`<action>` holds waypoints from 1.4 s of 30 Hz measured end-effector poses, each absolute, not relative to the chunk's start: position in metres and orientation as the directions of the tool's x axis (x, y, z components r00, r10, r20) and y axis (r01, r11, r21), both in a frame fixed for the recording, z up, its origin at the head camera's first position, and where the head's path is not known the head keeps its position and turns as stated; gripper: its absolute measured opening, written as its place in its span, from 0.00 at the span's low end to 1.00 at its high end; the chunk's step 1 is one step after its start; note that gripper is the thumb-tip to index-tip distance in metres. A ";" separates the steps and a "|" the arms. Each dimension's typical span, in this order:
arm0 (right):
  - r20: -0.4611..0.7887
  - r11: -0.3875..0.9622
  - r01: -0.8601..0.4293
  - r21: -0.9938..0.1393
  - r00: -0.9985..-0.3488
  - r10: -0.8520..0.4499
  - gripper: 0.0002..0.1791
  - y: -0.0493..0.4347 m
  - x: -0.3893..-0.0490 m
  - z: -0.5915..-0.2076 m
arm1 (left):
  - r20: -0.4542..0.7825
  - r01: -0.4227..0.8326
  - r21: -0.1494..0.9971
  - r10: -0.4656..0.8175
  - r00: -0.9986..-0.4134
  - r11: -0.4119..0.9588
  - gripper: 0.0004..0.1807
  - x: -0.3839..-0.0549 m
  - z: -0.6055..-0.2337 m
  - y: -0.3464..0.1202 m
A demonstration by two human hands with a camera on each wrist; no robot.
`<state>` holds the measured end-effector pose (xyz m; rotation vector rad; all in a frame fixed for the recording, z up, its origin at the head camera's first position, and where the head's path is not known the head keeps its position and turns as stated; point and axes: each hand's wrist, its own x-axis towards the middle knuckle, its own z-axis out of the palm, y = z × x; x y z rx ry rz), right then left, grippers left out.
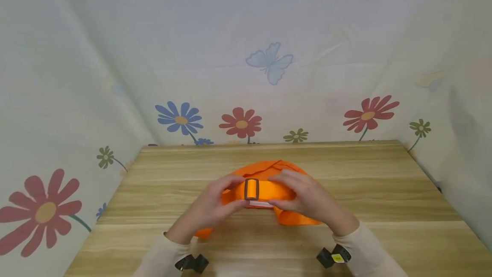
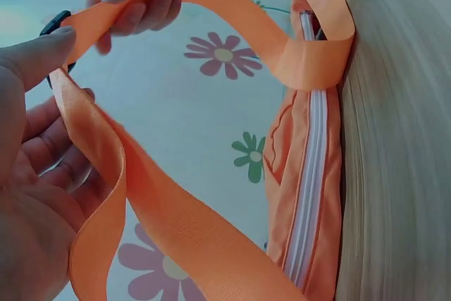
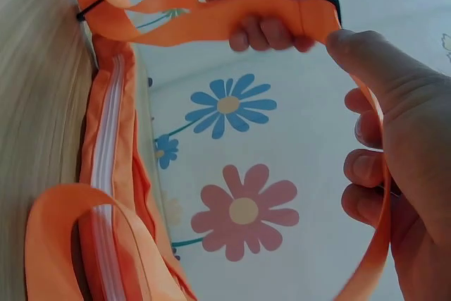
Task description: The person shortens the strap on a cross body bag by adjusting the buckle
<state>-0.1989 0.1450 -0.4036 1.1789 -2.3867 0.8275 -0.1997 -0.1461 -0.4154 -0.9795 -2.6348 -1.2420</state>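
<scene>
Fingers of both your hands curl round the wide orange woven strap point(image 1: 265, 190), pinching it either side of its dark rectangular plastic slider buckle point(image 1: 251, 189). Left hand point(image 1: 213, 205) comes in from lower left, thumb on top; right hand point(image 1: 307, 198) mirrors it, knuckles up. Strap runs to the orange fabric waist bag with white zip point(image 1: 269, 170), lying mid-table on the pale wooden tabletop point(image 1: 384, 191).

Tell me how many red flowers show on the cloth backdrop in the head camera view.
3: one large at the lower left, one behind the table's middle, one at the right. Others may be hidden behind the table.
</scene>
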 end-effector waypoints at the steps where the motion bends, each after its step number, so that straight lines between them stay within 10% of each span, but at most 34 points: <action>1: 0.533 0.485 -0.805 -0.341 -0.591 -0.606 0.31 0.146 -0.199 -0.403 | 0.315 0.571 0.673 0.515 -0.797 0.471 0.25 -0.200 -0.415 -0.148; 42: 0.645 0.390 -0.873 -0.292 -0.481 -0.593 0.22 0.140 -0.201 -0.406 | 0.385 0.608 0.693 0.514 -0.766 0.387 0.28 -0.196 -0.421 -0.139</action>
